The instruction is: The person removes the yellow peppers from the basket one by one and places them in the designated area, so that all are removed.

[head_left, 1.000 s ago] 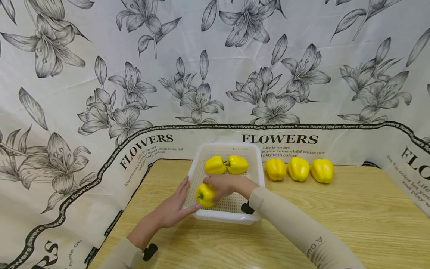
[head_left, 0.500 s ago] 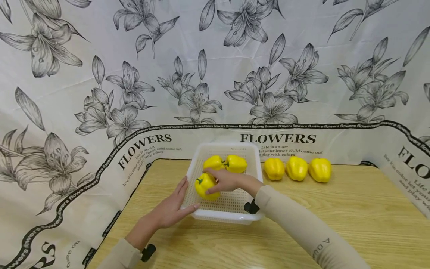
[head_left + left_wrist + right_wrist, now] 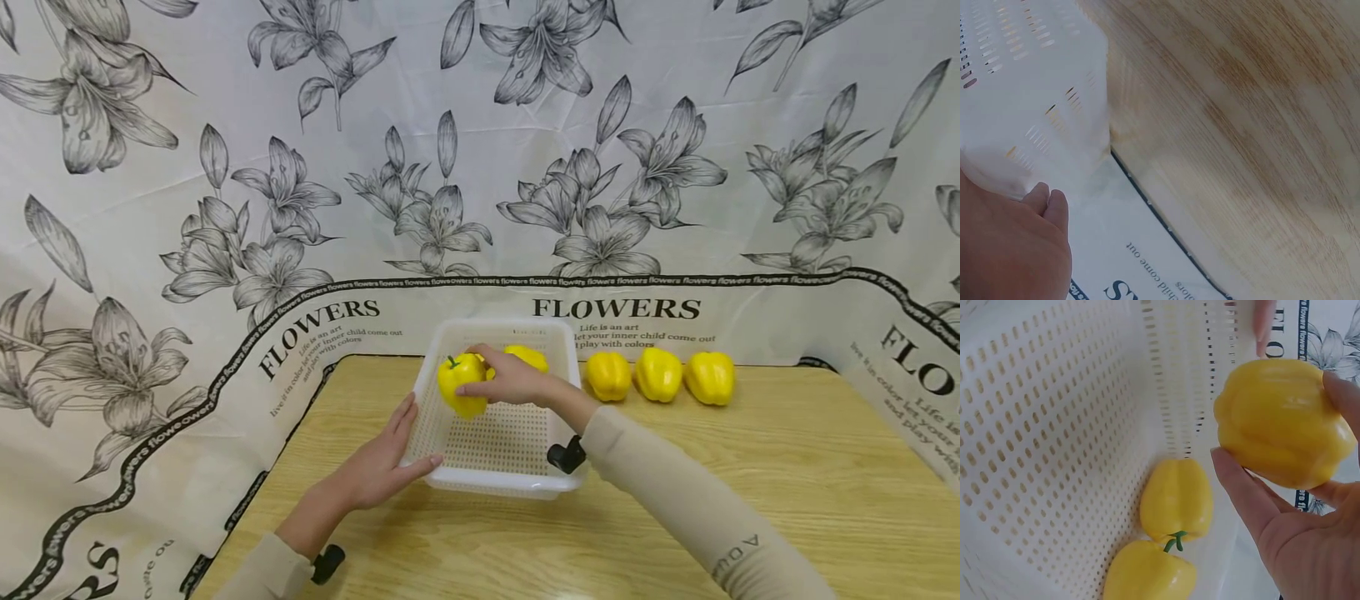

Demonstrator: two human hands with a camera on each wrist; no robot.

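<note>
My right hand grips a yellow bell pepper, raised over the left part of a white perforated plastic basket. Its green stem points up in the head view; thumb and fingers lie around its sides in the right wrist view. Inside the basket lie two more yellow bell peppers, one stem to stem with the other; the right hand partly hides them from the head camera. My left hand rests at the basket's front left corner, fingers straight along the left side, thumb on the front rim.
Right of the basket, three yellow bell peppers stand in a row: one beside the rim, a middle one and an outer one. Behind the wooden table hangs a flower-printed cloth.
My right hand has lifted the bell pepper from the basket's front left and carried it toward the back, its stem turning upward. The left hand keeps its place on the basket.
</note>
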